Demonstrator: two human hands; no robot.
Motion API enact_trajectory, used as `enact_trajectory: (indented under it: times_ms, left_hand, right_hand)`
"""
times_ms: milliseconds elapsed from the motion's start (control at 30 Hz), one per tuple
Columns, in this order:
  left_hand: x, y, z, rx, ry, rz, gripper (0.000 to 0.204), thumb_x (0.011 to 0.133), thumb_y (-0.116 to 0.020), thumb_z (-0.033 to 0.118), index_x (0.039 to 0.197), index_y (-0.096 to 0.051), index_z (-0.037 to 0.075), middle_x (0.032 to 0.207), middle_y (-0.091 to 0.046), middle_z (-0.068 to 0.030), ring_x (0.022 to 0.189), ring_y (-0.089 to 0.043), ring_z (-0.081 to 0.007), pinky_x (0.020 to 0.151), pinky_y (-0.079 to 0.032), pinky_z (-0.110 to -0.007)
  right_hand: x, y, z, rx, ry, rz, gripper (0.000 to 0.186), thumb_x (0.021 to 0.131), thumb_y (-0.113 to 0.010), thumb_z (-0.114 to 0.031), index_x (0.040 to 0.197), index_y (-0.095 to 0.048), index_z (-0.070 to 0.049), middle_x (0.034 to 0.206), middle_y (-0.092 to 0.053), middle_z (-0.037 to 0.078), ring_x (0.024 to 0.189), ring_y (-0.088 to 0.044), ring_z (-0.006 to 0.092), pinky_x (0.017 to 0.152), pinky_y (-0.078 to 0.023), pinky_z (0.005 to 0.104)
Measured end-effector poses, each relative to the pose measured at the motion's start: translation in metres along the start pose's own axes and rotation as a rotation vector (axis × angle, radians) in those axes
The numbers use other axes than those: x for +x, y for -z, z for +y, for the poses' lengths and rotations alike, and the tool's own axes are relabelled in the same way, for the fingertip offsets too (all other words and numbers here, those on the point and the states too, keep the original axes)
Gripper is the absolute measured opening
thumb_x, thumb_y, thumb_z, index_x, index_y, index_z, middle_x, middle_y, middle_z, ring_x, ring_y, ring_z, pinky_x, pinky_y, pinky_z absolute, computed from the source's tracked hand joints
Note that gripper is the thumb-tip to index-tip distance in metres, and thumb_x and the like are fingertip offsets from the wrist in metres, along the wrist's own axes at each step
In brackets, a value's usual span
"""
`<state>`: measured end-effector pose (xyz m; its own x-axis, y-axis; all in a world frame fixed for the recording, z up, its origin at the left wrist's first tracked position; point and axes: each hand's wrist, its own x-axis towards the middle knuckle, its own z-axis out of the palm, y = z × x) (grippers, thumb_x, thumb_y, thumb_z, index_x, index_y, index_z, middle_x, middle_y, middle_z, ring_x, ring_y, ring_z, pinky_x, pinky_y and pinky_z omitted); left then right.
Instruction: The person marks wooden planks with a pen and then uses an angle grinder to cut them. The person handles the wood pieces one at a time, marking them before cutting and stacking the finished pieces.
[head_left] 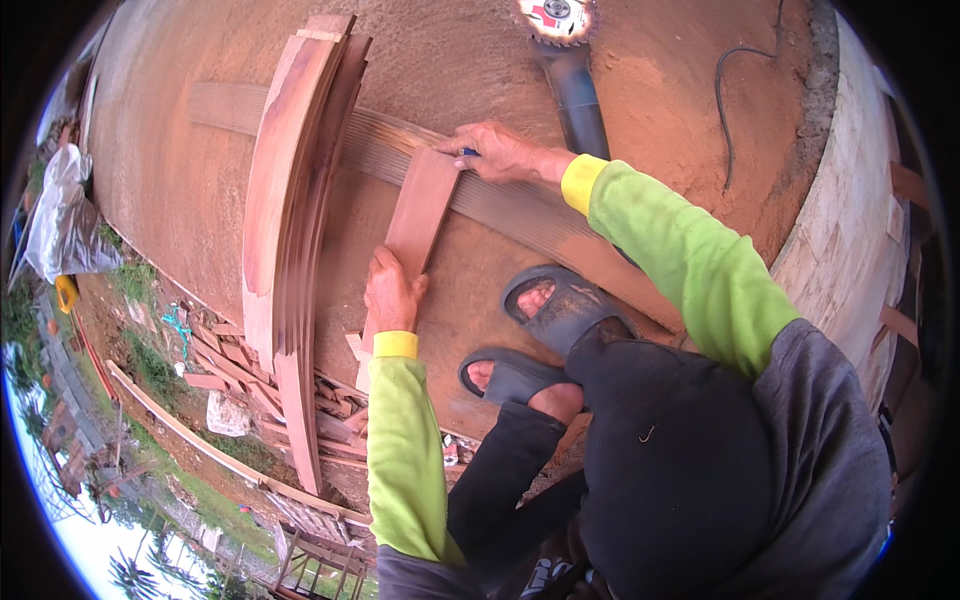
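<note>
A reddish-brown wooden board [425, 205] lies aslant across a longer, weathered plank [540, 235] on the ground. My left hand [393, 288] is closed around the board's nearer part, thumb on one edge and fingers over the other. At the board's far end is my right hand [498, 153], its fingers pinched on a small blue item [468, 152], mostly hidden, perhaps a pen or pencil. To the left of the board stretches a stack of long planks [290, 190].
A dark angle grinder [577, 95] with a toothed disc lies beyond my right hand. A black cable [722, 110] curves over the reddish ground at the right. Wood offcuts [240, 365] are heaped at the lower left. My sandalled feet [535, 300] stand beside the plank.
</note>
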<state>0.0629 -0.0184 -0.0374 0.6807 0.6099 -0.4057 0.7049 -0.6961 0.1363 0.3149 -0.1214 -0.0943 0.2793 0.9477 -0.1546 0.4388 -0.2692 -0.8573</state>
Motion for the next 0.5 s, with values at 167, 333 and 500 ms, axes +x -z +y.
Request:
enact_trajectory:
  times_ms: [167, 333, 500]
  left_hand:
    - [0.001, 0.003, 0.0, 0.009, -0.016, -0.007, 0.058, 0.066, -0.083, 0.021, 0.105, -0.047, -0.002, 0.101, -0.062, -0.0296, 0.092, -0.062, -0.0468, 0.079, -0.053, -0.049]
    - [0.003, 0.003, -0.003, 0.031, 0.003, -0.085, 0.069, 0.066, -0.085, 0.019, 0.116, -0.042, -0.004, 0.105, -0.06, -0.0288, 0.094, -0.063, -0.0454, 0.08, -0.054, -0.048]
    - [0.004, 0.001, -0.005, 0.046, 0.005, -0.077, 0.07, 0.066, -0.085, 0.02, 0.115, -0.042, -0.004, 0.105, -0.06, -0.0282, 0.093, -0.063, -0.045, 0.079, -0.054, -0.048]
  right_hand:
    - [-0.002, -0.003, 0.006, 0.012, 0.055, 0.032, 0.033, 0.091, -0.062, -0.019, 0.123, -0.065, -0.013, 0.101, -0.063, 0.018, 0.1, -0.061, 0.0379, 0.086, -0.048, 0.0449]
    - [-0.004, -0.001, 0.002, 0.001, 0.034, 0.01, 0.035, 0.09, -0.061, -0.015, 0.125, -0.063, -0.012, 0.102, -0.062, 0.017, 0.1, -0.061, 0.036, 0.087, -0.048, 0.0435]
    - [-0.002, -0.001, 0.002, -0.005, 0.044, 0.009, 0.035, 0.09, -0.061, -0.015, 0.125, -0.063, -0.012, 0.101, -0.062, 0.017, 0.1, -0.061, 0.0365, 0.086, -0.047, 0.0443]
